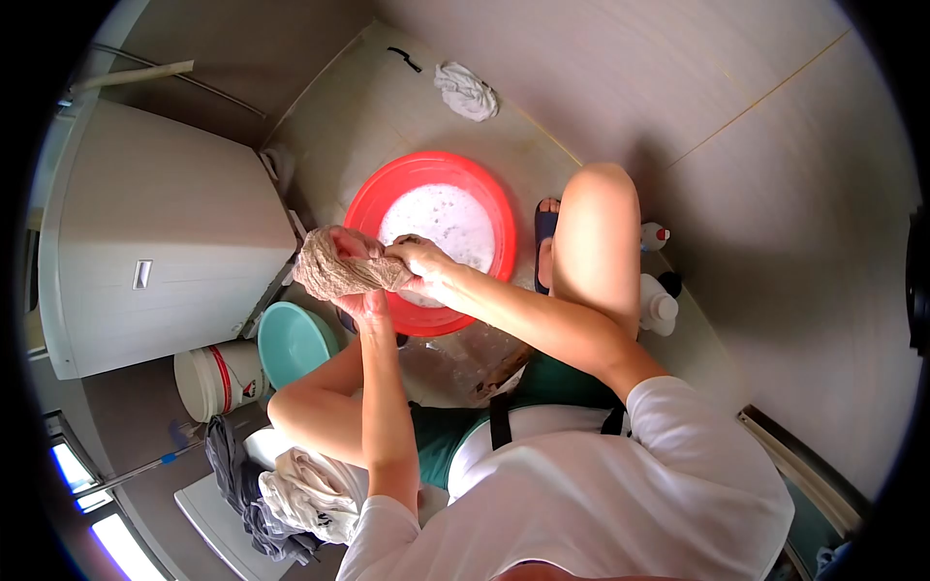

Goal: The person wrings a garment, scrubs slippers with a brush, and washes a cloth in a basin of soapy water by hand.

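Observation:
A brown, coarsely textured cloth is bunched up over the left side of the red basin. From below, my left hand grips it, with most of the fingers hidden by the folds. My right hand is closed on the cloth's right end, above the basin. White suds cover the water inside the basin.
A teal basin and a white bucket stand left, below a white cabinet. Heaped clothes lie lower left. White bottles stand right of my knee. A white cloth and a dark-handled brush or knife-like item lie on the floor ahead.

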A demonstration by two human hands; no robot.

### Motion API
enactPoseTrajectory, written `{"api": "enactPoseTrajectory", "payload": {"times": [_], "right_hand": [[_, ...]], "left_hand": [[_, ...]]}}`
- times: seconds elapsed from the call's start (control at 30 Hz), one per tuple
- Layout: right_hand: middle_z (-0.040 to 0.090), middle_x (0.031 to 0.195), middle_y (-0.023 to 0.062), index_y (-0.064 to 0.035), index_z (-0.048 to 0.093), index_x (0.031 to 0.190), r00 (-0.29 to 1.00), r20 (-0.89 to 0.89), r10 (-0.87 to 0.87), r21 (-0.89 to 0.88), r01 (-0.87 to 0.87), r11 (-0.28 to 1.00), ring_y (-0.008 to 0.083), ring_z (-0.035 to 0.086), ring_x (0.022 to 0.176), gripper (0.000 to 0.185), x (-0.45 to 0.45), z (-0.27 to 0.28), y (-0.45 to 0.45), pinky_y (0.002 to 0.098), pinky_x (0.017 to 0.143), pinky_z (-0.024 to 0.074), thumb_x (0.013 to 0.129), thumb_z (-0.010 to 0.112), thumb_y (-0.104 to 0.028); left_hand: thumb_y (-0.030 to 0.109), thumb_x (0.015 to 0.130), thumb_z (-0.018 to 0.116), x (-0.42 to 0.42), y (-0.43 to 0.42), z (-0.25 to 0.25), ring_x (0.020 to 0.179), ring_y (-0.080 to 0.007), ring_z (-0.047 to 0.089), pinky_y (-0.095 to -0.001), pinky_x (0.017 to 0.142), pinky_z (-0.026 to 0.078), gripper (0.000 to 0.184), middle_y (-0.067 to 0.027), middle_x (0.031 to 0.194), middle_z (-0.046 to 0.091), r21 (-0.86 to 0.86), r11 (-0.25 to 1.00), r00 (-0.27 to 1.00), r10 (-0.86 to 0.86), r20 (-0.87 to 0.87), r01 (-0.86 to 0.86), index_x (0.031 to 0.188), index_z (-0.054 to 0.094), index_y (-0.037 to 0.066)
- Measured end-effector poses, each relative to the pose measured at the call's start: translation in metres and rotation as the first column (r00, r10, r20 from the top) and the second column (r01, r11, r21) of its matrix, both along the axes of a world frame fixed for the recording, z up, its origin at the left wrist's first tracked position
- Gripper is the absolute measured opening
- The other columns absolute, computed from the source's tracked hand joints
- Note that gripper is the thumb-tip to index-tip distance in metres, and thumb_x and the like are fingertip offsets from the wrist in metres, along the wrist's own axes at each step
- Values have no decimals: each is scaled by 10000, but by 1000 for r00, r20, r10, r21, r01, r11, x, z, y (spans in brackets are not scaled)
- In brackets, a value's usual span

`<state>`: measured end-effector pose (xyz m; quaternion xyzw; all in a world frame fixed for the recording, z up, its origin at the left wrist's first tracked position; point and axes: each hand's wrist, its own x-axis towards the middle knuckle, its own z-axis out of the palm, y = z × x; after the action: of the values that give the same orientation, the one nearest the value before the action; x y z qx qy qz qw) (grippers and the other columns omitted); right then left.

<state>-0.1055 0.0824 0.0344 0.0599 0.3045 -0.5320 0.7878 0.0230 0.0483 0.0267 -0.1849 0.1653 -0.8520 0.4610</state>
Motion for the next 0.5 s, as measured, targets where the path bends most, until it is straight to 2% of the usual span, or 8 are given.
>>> {"api": "enactPoseTrajectory", "payload": {"times": [0.07,0.17,0.2,0.27,0.37,0.43,0.47,0.5], "right_hand": [[603,786,116,-63,473,951,996,2,-92,62,91,994,200,622,651,312,-1,10,3,319,581,541,731,665,45],[606,843,135,-81,405,1031,956,33,-292,154,284,946,206,634,703,454,-3,25,4,301,617,550,706,683,69],[604,850,138,-74,426,1009,959,97,-267,85,259,962,217,640,764,407,-3,16,2,318,660,560,720,685,46],[605,845,138,-74,431,1011,960,140,-242,18,242,970,226,639,799,368,1,-1,-1,338,674,565,746,662,35],[605,851,139,-73,454,988,960,140,-241,43,237,971,233,636,806,273,-3,3,-1,357,692,566,788,615,21],[601,857,135,-72,473,962,952,151,-265,95,253,963,233,633,798,204,-3,2,-2,362,698,565,813,583,13],[596,858,131,-72,482,948,943,170,-285,117,268,956,233,631,795,174,-1,-6,-5,362,697,564,822,570,10],[592,860,126,-72,491,933,933,188,-306,141,283,949,232,629,792,144,-2,-5,-6,363,697,564,832,557,6]], "left_hand": [[0,767,630,-19,2,21,1039,-196,532,-331,872,490,346,-73,1086,539,66,996,997,63,-39,-61,1095,522,27],[-1,785,610,-13,-7,11,976,-176,532,-318,851,485,354,-61,1058,532,-10,998,996,55,-70,-56,1122,504,19],[7,803,591,-17,0,20,899,-159,524,-289,802,475,346,-58,1018,520,59,998,996,28,-89,-23,1135,494,14],[21,812,580,-19,2,37,861,-153,510,-275,774,460,324,-55,996,508,113,993,990,0,-138,16,1123,491,19],[80,797,610,-8,-13,20,851,-161,476,-300,787,415,250,-50,983,495,-95,994,996,64,69,-57,1029,550,9],[111,776,640,-12,-12,38,892,-175,468,-329,816,394,236,-51,986,498,-301,920,853,356,381,-250,979,586,3],[216,747,686,-29,2,70,858,-203,467,-400,815,420,193,-20,929,504,-372,896,720,422,551,-241,820,636,45],[161,718,694,-28,1,72,932,-216,460,-421,900,372,178,-33,947,512,-382,882,725,451,520,-275,822,619,37]]}}
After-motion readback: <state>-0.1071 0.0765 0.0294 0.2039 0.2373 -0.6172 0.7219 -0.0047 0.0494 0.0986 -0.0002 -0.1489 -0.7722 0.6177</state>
